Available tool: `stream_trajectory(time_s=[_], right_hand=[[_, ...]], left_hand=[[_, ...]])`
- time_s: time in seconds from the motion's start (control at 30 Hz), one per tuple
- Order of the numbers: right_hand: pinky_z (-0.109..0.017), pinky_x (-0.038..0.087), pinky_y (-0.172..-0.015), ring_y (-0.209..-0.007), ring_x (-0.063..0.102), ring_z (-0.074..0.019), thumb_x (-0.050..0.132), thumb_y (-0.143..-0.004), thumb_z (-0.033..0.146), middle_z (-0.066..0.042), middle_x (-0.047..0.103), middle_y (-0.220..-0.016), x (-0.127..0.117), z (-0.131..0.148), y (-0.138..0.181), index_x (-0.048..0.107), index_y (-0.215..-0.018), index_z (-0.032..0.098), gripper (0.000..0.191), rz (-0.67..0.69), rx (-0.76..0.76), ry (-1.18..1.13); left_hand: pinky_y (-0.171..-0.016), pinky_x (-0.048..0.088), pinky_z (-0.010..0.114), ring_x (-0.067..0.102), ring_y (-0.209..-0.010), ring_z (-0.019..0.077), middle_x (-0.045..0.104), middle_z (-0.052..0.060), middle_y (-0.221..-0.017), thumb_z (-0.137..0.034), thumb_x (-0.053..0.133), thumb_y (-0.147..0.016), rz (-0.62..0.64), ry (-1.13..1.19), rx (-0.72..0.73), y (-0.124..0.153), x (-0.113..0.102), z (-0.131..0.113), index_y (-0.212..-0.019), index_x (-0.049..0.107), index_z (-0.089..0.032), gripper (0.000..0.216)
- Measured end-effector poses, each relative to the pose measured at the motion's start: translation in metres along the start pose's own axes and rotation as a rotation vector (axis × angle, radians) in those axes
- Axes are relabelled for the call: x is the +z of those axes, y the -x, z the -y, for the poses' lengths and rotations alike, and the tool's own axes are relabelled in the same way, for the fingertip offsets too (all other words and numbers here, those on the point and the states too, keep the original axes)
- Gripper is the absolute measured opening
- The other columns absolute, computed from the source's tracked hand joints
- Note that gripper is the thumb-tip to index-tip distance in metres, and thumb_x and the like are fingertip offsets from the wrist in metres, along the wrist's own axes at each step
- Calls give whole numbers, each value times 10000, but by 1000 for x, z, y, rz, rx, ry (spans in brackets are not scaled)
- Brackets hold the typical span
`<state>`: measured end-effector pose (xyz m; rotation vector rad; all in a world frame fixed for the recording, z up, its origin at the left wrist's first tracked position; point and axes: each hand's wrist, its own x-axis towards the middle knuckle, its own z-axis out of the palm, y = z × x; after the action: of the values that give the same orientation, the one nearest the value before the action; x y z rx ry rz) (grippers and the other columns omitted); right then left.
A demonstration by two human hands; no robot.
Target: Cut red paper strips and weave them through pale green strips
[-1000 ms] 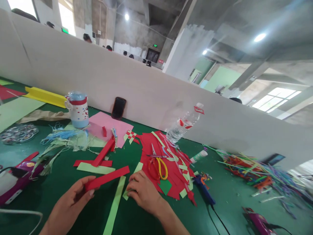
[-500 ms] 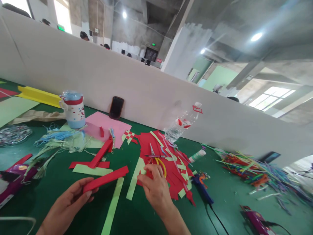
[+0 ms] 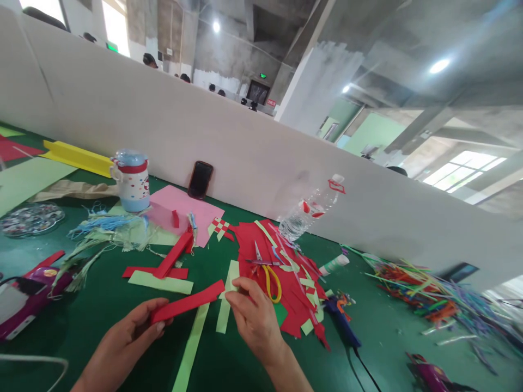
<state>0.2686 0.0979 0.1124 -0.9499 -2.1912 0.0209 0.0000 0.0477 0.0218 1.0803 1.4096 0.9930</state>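
Red, flat, narrow paper strip [image 3: 188,302]: one end pinched between thumb and fingers of left hand [image 3: 127,338], rest angled up and right above dark green tabletop [image 3: 229,370]. Likely very light, springy along its length, easily creased; best taken at ends or long edges, pressure slight. Right hand [image 3: 258,320] near its far tip, fingertips drawn close together; cannot tell whether they grip anything. Just beyond, pale-green, straight paper strip [image 3: 223,317] lies flat. Farther: scissors with yellow and red handles [image 3: 268,280] on heaped red paper pieces [image 3: 296,307].
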Motion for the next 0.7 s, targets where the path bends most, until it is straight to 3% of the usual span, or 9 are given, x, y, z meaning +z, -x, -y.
stream_trajectory(time_s=[0.17, 0.27, 0.43, 0.53, 0.7], right_hand=[[-277, 582, -775, -897, 690, -184, 580, -937, 137, -72, 664, -1007, -8, 5, -16, 693, -995, 247, 168, -115, 72, -149], [-263, 564, -756, -852, 687, -175, 597, -936, 141, -53, 690, -929, -16, 3, -26, 681, -977, 233, 131, -171, 163, -164], [-236, 522, -735, -805, 686, -158, 609, -951, 202, -28, 724, -895, -33, -4, -36, 686, -996, 229, 93, -114, 226, -85], [-217, 492, -645, -687, 661, -141, 616, -949, 276, -15, 717, -831, -40, -10, -43, 686, -966, 222, 90, -135, 267, 0], [-250, 427, -556, -560, 601, -159, 563, -935, 404, -7, 669, -694, -50, -32, -46, 681, -1034, 203, 253, -217, 418, 246]], left_hand=[[-894, 570, 326, 695, -1050, 246, 731, 51, -1161, -683, 642, -760, 30, 78, 1, 0, 0, 3, -1236, 550, -223, 669], [-883, 570, 322, 705, -1015, 248, 744, 55, -1114, -681, 646, -754, 24, 62, 3, 1, 1, 1, -1238, 543, -205, 686], [-873, 572, 310, 708, -1016, 251, 749, 49, -1116, -660, 663, -750, -4, 72, 0, 1, 1, 2, -1235, 554, -211, 670], [-868, 576, 302, 716, -1015, 250, 757, 43, -1107, -641, 673, -755, -15, 85, 2, 0, 2, 3, -1227, 567, -221, 641], [-828, 605, 303, 735, -998, 277, 787, 46, -1015, -653, 710, -702, -83, 127, 21, 4, 2, -9, -1152, 634, -231, 622]])
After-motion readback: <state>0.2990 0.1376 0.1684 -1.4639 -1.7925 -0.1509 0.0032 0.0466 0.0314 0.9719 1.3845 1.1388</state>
